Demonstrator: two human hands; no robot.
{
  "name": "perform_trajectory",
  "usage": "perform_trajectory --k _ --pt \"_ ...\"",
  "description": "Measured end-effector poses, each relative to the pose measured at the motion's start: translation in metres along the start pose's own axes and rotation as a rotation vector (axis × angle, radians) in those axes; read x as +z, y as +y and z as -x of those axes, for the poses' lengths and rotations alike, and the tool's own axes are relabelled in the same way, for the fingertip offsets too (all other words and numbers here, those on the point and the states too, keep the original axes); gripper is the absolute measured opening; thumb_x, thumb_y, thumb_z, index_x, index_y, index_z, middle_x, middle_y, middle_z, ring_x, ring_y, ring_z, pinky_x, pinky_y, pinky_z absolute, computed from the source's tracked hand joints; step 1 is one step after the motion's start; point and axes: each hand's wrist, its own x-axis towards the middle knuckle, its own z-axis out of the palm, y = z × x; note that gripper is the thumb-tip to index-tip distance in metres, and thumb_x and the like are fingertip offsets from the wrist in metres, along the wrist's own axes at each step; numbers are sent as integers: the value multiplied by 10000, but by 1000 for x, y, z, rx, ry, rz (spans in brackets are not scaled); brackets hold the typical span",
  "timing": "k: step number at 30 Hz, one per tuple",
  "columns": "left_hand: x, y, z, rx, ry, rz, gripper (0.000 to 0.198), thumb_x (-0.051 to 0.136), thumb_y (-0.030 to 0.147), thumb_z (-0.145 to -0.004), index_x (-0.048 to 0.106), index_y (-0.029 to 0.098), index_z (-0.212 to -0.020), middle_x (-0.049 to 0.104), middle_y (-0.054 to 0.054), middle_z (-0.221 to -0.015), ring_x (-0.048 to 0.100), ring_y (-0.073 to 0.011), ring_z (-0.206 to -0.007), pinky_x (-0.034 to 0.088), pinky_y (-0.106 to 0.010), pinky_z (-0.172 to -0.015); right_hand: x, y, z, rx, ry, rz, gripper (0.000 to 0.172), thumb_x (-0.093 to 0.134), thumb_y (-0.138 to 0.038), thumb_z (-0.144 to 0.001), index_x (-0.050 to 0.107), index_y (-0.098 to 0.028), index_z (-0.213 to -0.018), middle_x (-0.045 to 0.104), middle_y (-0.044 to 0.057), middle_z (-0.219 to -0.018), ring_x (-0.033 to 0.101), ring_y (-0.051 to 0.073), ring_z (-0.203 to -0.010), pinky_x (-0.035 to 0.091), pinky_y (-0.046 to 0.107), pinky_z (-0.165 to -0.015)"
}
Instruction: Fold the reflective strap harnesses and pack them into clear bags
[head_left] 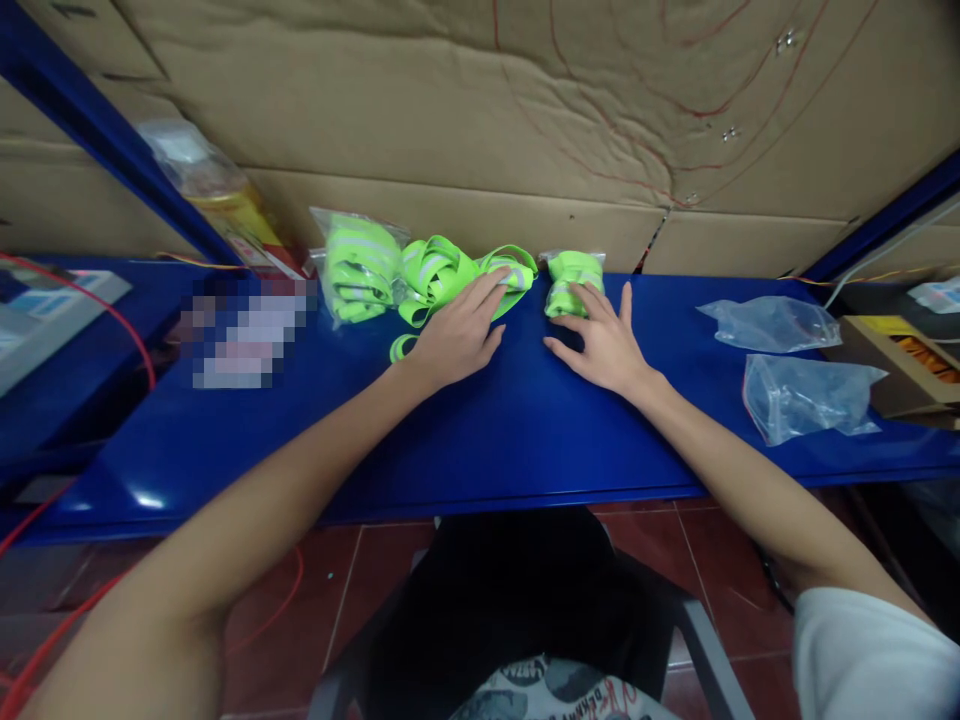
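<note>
Printed cloth (555, 690) sits nearest my camera, at the bottom centre of the frame, with bare forearms (300, 485) reaching up from the lower corners. My left hand (459, 330) is open, fingers stretched and thumb apart, over the front of a pile of loose green straps (435, 270) in the upper centre; its fingertips appear to rest on the right-hand loops, though I cannot tell how hard they press. My right hand (606, 345) is spread and not closed round anything, its fingertips at a small bagged bundle (574, 268) just right of centre.

I judge a light touch best: flat left fingers should hold the coils together without pulling a loop free, and the small loop (402, 347) at the pile's near left looks likeliest to get dragged along. On the right, the film may slip, so I'd favour catching strap through plastic rather than a corner of bag alone.

As for edges, the cardboard wall (450, 120) rises close behind, leaving little finger room beyond. A larger bagged bundle (364, 262) hems the pile in on its left. My best room lies toward the camera, across the blue tabletop (517, 450) between the forearms, down to its front edge; rightward I'd stop short of two see-through bags (795, 395). I'd also keep the left elbow off the red hose (135, 325) at frame left.
</note>
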Motion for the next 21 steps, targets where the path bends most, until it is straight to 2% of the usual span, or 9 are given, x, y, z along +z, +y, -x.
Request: perform_trajectory --k 3,6,8,10,13,15,17,19,21 --pt "-4 0 -1 64 99 79 570 530 291 -1072 472 142 -1619 483 -209 -1706 447 -336 -1628 403 -542 -1356 0 0 0 -2 73 -22 402 601 -516 -1067 824 -220 -1222 545 180 -1678 409 431 -1635 51 808 -1337" --pt "-10 4 -2 85 252 126 540 613 421 -1073 504 209 -1558 549 -181 -1639 508 -339 -1576 422 -578 -1330 -2 0 -3 5 191 -80 436 638 -554 -1033 738 -223 -1298 560 184 -1655 451 392 -1611 90 735 -1373" --pt "-16 9 -3 109 383 119 629 730 530 -1009 511 249 -1528 580 -170 -1591 550 -350 -1527 441 -593 -1306 -5 1 -4 -3 259 -141 608 694 -639 -972 641 -229 -1418 551 193 -1659 448 393 -1612 103 714 -1382" --pt "-22 15 -3 173 545 109 793 872 598 -881 521 257 -1505 606 -174 -1528 595 -353 -1458 482 -572 -1264 -9 2 -5 -54 280 -222 830 753 -713 -901 532 -237 -1544 546 194 -1667 451 404 -1611 91 703 -1389" --pt "-28 22 -2 198 727 124 977 963 694 -725 542 240 -1481 615 -181 -1472 624 -359 -1386 513 -566 -1220 -13 -1 -4 -208 207 -432 1015 814 -721 -848 422 -244 -1653 514 183 -1701 477 406 -1598 200 657 -1388" --pt "-27 24 -1 122 703 156 978 873 815 -751 533 262 -1482 587 -176 -1521 586 -385 -1442 473 -610 -1252 -10 -8 0 -296 91 -678 1024 805 -701 -868 377 -255 -1685 513 170 -1703 537 388 -1555 392 604 -1320" --pt "-23 25 1 71 599 210 916 713 893 -843 505 295 -1505 528 -166 -1612 506 -406 -1539 404 -655 -1298 -3 -19 3 -296 -37 -992 988 740 -710 -919 324 -278 -1703 630 148 -1582 682 346 -1392 580 538 -1153" --pt "-17 24 3 68 491 263 884 614 900 -908 466 303 -1543 449 -164 -1697 409 -413 -1617 339 -677 -1328 6 -32 5 -185 -116 -1271 939 711 -721 -934 325 -299 -1679 767 92 -1303 791 291 -1106 679 470 -942" --pt "-11 21 3 79 424 284 918 625 889 -910 435 280 -1570 378 -183 -1748 332 -423 -1658 306 -683 -1338 10 -42 6 -38 -135 -1414 839 812 -642 -888 454 -296 -1562 779 31 -1045 786 252 -902 694 412 -812"
